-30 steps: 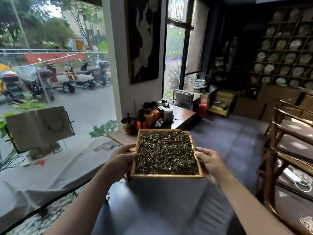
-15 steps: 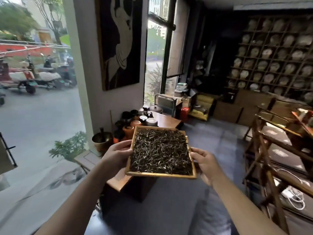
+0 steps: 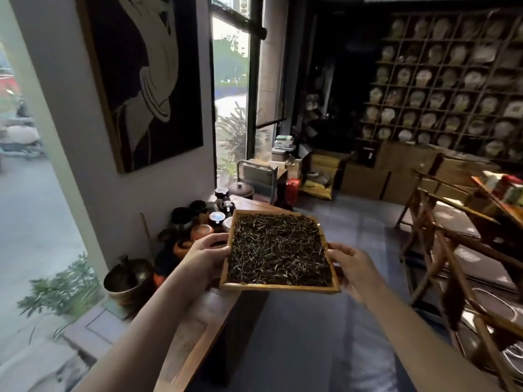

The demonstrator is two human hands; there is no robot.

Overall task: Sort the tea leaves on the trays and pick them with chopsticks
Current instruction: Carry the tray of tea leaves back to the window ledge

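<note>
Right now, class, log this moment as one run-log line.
left hand: grips tray | right hand: grips tray | tea leaves: unsorted | chopsticks: unseen

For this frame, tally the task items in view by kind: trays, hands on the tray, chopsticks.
Trays of tea leaves: 1, the wooden tray
Hands gripping it: 2, the left hand and the right hand
Chopsticks: 0 visible
Total: 3

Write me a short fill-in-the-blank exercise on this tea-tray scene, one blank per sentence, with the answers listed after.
1. The wooden tray is held up by ____ hands.
2. The tray is filled with dark, loose ____.
3. The left hand grips the tray's ____ edge.
4. Chopsticks are in ____ hand: the right hand holds only the tray.

Answers: two; tea leaves; left; neither
</note>
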